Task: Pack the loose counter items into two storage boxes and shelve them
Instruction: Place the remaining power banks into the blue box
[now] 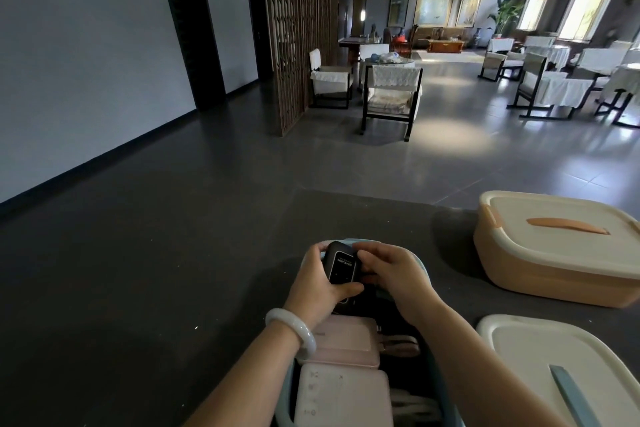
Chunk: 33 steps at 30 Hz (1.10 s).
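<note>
The person is standing at a dark counter [166, 288], holding a small black device [341, 267] in both hands just above the far end of an open, pale blue storage box [286, 392]. The left hand [317, 282] is gripping it from the left side, with the thumb lying across the device's near end and the fingers curling round its far corner. The right hand [391, 274] is pinching its right edge with bent fingers. A lit screen on the device is facing up, though its lettering is too small for me to read.

Inside the blue box, nearer the person, a pink flat device [349, 340] is lying just beyond a white one [343, 399], and some pale cables [398, 345] are sitting to their right. A white bangle [294, 329] is hanging on the left wrist.

To the right and farther off, an orange storage box [540, 274] is sitting closed under a cream lid [554, 208] with an orange handle [568, 226]. Near right, a second cream lid [533, 347] with a blue handle [571, 395] is lying flat on the counter, just beside the blue box.
</note>
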Motion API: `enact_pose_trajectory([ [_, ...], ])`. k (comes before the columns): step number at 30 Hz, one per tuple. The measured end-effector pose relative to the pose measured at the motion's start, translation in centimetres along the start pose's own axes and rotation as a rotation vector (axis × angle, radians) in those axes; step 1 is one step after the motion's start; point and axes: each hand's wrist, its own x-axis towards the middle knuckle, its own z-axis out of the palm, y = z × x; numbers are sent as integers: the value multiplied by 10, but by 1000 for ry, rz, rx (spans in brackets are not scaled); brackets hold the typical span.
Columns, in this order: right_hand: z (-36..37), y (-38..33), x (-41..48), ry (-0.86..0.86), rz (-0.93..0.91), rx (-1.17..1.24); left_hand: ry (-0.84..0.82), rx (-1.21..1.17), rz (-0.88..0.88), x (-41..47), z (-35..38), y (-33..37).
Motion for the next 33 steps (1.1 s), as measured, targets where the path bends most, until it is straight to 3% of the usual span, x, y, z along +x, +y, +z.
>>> enact_pose_trajectory([
  [5, -8, -9, 0, -51, 55, -12, -48, 7, 32, 1, 4, 0],
  [8, -18, -18, 8, 22, 16, -92, -58, -27, 8, 0, -1, 3],
  [14, -64, -32, 28, 228, -101, -495, 143, 331, 28, 2, -23, -14],
  [19, -69, -22, 30, 181, -153, -846, 21, 203, -73, -3, -17, -23],
  [23, -67, -7, 32, 125, -141, -937, -7, 164, -114, -1, -16, -30],
  [33, -61, 16, 36, 242, -244, -1097, 30, 151, -91, 1, -15, -35],
])
